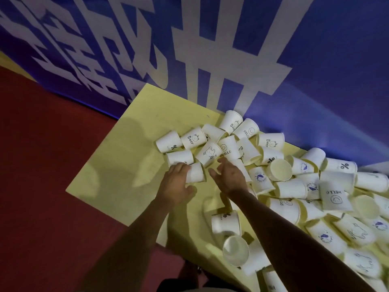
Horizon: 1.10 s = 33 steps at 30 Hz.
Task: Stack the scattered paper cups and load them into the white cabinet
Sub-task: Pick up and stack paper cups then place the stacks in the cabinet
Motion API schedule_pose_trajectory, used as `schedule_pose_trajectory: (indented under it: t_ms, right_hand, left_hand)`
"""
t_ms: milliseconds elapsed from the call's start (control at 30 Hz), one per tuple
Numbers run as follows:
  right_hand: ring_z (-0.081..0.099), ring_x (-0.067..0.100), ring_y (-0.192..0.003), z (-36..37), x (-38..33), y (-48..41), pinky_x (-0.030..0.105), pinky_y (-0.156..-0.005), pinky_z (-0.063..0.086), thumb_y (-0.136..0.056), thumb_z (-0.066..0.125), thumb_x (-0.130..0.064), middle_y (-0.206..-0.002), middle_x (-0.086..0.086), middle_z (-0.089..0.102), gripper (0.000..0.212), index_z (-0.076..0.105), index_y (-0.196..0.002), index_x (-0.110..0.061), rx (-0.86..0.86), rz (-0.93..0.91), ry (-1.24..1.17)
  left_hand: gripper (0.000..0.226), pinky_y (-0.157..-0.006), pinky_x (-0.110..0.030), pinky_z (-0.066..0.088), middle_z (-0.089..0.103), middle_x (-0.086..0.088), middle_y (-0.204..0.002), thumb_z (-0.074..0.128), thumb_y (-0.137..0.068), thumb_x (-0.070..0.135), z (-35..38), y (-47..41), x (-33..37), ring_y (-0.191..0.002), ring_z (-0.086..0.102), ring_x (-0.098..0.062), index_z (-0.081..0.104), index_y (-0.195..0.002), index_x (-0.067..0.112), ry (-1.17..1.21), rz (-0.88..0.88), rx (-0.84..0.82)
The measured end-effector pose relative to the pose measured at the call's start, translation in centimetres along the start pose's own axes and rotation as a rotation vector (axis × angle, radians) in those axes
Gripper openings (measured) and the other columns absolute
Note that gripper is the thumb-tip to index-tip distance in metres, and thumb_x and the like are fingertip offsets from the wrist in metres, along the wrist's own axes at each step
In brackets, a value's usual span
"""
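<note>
Several white paper cups (229, 146) with printed words and drawings lie scattered on a pale yellow table (126, 165), heaped toward the right. My left hand (175, 184) grips one plain white cup (195, 172) lying on its side near the table's middle. My right hand (228, 175) hovers just right of it, fingers loosely spread over a cup in the pile, holding nothing I can see. The white cabinet is not in view.
A blue wall banner (210, 49) with large white characters stands right behind the table. Red floor (42, 186) lies to the left and below the table's edge. More cups (235, 249) sit near the table's front edge by my right forearm.
</note>
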State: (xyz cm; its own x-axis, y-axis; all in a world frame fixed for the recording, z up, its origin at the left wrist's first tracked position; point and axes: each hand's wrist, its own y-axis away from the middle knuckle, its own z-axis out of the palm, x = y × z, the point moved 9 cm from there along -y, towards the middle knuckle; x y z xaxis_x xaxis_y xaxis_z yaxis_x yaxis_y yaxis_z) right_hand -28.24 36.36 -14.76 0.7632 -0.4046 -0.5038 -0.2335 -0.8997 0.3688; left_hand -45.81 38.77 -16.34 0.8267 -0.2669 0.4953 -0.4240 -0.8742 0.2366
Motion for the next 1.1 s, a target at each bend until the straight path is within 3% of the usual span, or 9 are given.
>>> schedule_pose_trajectory:
  t_ms: [200, 333, 467, 600, 767, 867, 1000, 1100]
  right_hand:
    - [0.063, 0.033, -0.107, 1.8, 0.1, -2.7, 0.041, -0.091, 0.049, -0.096, 0.048, -0.06, -0.112, 0.013, 0.069, 0.054, 0.057, -0.118, -0.011, 0.002, 0.155, -0.037]
    - [0.061, 0.033, -0.113, 2.5, 0.4, -3.9, 0.038, -0.093, 0.045, -0.093, 0.052, -0.062, -0.119, 0.015, 0.066, 0.061, 0.06, -0.117, -0.007, 0.035, 0.325, -0.129]
    - [0.065, 0.031, -0.107, 3.4, 0.6, -5.3, 0.035, -0.09, 0.049, -0.087, 0.054, -0.068, -0.112, 0.013, 0.071, 0.065, 0.065, -0.11, -0.007, 0.059, 0.431, -0.181]
    - [0.067, 0.028, -0.102, 4.1, 0.5, -5.7, 0.03, -0.082, 0.046, -0.085, 0.056, -0.068, -0.108, 0.007, 0.072, 0.062, 0.068, -0.108, -0.012, 0.053, 0.457, -0.214]
    - [0.065, 0.028, -0.106, 3.2, 0.5, -5.1, 0.033, -0.09, 0.047, -0.085, 0.063, -0.059, -0.111, 0.009, 0.071, 0.057, 0.065, -0.11, -0.008, 0.054, 0.454, -0.246]
    - [0.063, 0.03, -0.104, 1.9, 0.2, -4.0, 0.034, -0.085, 0.045, -0.086, 0.065, -0.054, -0.103, 0.009, 0.069, 0.044, 0.062, -0.096, -0.011, 0.065, 0.42, -0.225]
    - [0.063, 0.029, -0.099, 0.4, 0.3, -2.1, 0.04, -0.087, 0.051, -0.079, 0.063, -0.062, -0.105, 0.008, 0.068, 0.053, 0.062, -0.103, -0.015, 0.08, 0.393, -0.2]
    - [0.064, 0.031, -0.097, -0.9, 0.8, -0.5, 0.036, -0.08, 0.049, -0.076, 0.06, -0.067, -0.101, 0.01, 0.068, 0.06, 0.062, -0.102, -0.013, 0.098, 0.355, -0.166]
  left_hand:
    - [0.066, -0.1, -0.039, 0.042, 0.057, -0.005, -0.124, 0.065, -0.069, 0.034, 0.6, -1.0, -0.7, -0.115, 0.049, -0.026, 0.056, -0.129, 0.011, -0.03, 0.11, 0.067]
    - [0.046, -0.096, -0.04, 0.045, 0.06, -0.007, -0.116, 0.056, -0.085, 0.037, 0.5, -1.1, -0.7, -0.11, 0.052, -0.028, 0.058, -0.122, 0.009, -0.05, 0.221, 0.157]
    - [0.057, -0.096, -0.04, 0.047, 0.059, -0.004, -0.12, 0.061, -0.073, 0.033, 1.2, -1.3, -1.1, -0.116, 0.052, -0.027, 0.057, -0.126, 0.013, -0.072, 0.226, 0.088]
    - [0.059, -0.093, -0.039, 0.049, 0.058, -0.002, -0.119, 0.067, -0.07, 0.031, 1.0, -1.6, -1.3, -0.116, 0.051, -0.026, 0.056, -0.125, 0.015, -0.053, 0.204, 0.056]
    - [0.057, -0.096, -0.039, 0.048, 0.062, -0.004, -0.118, 0.062, -0.069, 0.029, 0.7, -1.2, -1.4, -0.114, 0.054, -0.028, 0.06, -0.124, 0.012, -0.052, 0.219, 0.078]
    - [0.057, -0.102, -0.038, 0.043, 0.061, -0.004, -0.117, 0.057, -0.069, 0.034, 0.2, -0.6, -0.8, -0.115, 0.051, -0.027, 0.06, -0.123, 0.013, -0.046, 0.231, 0.067]
    - [0.059, -0.102, -0.037, 0.043, 0.057, -0.001, -0.12, 0.063, -0.069, 0.038, -0.5, -0.1, 0.1, -0.118, 0.047, -0.024, 0.057, -0.125, 0.019, -0.058, 0.209, 0.032]
    - [0.057, -0.098, -0.037, 0.046, 0.059, 0.0, -0.115, 0.065, -0.068, 0.037, -0.9, 0.5, 0.6, -0.114, 0.051, -0.025, 0.059, -0.122, 0.019, -0.064, 0.222, 0.058]
